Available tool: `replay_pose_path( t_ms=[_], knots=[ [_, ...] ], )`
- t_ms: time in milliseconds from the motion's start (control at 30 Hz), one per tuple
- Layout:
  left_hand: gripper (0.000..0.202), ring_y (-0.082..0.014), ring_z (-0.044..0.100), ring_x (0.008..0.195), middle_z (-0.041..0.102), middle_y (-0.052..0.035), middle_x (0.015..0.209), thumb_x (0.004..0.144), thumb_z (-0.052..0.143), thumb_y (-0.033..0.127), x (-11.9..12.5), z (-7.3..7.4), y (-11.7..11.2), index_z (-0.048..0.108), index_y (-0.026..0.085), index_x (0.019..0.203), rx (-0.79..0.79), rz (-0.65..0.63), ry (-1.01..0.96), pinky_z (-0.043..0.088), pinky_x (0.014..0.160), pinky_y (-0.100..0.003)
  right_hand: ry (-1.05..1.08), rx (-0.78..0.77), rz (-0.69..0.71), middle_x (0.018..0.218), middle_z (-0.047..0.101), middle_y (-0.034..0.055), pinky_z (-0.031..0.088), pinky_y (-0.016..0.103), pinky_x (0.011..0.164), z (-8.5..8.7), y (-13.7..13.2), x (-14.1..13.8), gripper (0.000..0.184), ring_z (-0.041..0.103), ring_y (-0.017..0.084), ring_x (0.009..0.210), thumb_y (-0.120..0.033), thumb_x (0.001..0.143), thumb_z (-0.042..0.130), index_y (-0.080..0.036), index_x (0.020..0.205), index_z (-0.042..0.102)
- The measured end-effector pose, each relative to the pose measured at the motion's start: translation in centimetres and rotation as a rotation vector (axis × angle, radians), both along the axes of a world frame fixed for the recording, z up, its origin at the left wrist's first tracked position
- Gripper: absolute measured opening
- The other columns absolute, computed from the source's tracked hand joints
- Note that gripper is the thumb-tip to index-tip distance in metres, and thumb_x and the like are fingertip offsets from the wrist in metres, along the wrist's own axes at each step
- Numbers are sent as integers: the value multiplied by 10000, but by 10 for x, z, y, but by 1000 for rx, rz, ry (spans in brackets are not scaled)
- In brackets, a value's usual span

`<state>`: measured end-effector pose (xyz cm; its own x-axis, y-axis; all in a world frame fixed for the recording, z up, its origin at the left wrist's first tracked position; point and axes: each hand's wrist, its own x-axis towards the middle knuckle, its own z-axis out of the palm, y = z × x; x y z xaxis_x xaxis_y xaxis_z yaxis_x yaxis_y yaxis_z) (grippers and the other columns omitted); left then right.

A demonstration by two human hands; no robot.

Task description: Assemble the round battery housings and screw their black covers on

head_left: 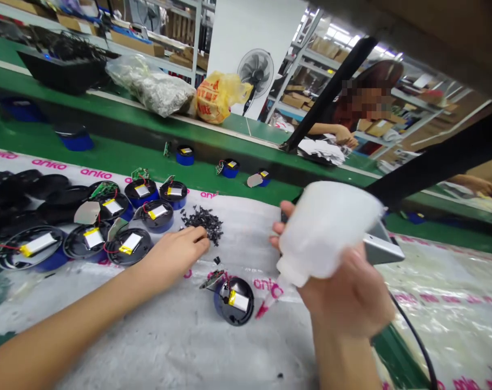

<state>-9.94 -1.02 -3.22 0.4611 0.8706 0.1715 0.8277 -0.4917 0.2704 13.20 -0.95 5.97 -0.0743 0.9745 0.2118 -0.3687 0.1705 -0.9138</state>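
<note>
My right hand (347,292) is wrapped round a translucent white squeeze bottle (327,227), tipped over with its thin, red-tipped nozzle (266,306) pointing down to the left. Just left of the nozzle tip sits a round blue-and-black housing (234,317), open on top, with a white battery (239,301), wires and a small circuit board (212,279). My left hand (181,252) rests at the near edge of a pile of small black parts (207,222). Its fingers are bent together, and their tips are partly hidden, so whatever they pinch cannot be made out.
Several similar housings (158,214) with batteries crowd the left, beside black round covers (51,187). More housings (184,156) stand on the green belt behind. A silver-grey device (386,246) and black post (444,157) are at right. Another person's hands (343,135) handle white sheets beyond.
</note>
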Motion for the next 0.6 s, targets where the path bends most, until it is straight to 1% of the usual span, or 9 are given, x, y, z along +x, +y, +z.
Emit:
replay_pose_path(
  t_ms=[33,100,167,233,333,400,500,600],
  knots=[
    [217,-206,626,895,649,-71,1036,951,475,118,0,0,0,673,190,1002,-3,-4,-4,495,749,-292,-14,29,-9,1235,629,69,568,542,833,4,-5,3,942,676,310,993,-459,788,759,-465,1535,185],
    [228,-207,622,904,646,-75,1049,940,471,101,-1,0,-1,669,189,1012,-11,-8,-13,491,754,-293,-19,58,-56,1144,631,46,571,466,815,7,-14,8,896,651,268,924,-568,731,802,-443,1487,338],
    [234,-207,619,906,643,-78,1058,926,471,87,-1,1,-2,666,185,1010,-17,-15,-19,489,753,-293,-5,72,-116,1016,605,11,558,368,747,3,-18,9,873,604,218,828,-634,640,850,-448,1396,454],
    [232,-207,619,899,643,-78,1056,912,477,76,-2,2,-2,663,183,1000,-14,-29,-15,487,745,-292,46,121,-175,949,575,-13,529,311,697,-4,-17,8,826,562,186,762,-622,580,888,-437,1298,523],
    [218,-206,623,892,642,-74,1035,908,482,80,-2,2,-1,658,183,985,13,-48,5,486,737,-289,143,190,-217,954,576,-16,523,306,714,-18,-12,5,725,562,174,773,-545,612,893,-381,1231,551],
    [210,-206,624,888,641,-74,1028,915,479,94,-3,2,-1,658,181,981,30,-53,21,488,730,-287,177,186,-215,961,589,-11,534,320,735,-26,-9,3,688,579,174,786,-498,656,881,-349,1236,543],
    [210,-206,624,872,641,-79,1020,925,468,110,-2,1,0,663,175,969,43,-53,40,492,714,-290,186,184,-226,962,618,-2,548,336,740,-35,-8,1,667,604,182,788,-495,690,867,-317,1241,536],
    [216,-206,626,863,644,-85,1020,932,461,115,-1,0,0,667,170,966,49,-51,42,497,712,-295,179,177,-257,926,646,-7,556,344,745,-37,-10,-1,651,621,188,779,-493,687,880,-313,1215,544]
  ],
)
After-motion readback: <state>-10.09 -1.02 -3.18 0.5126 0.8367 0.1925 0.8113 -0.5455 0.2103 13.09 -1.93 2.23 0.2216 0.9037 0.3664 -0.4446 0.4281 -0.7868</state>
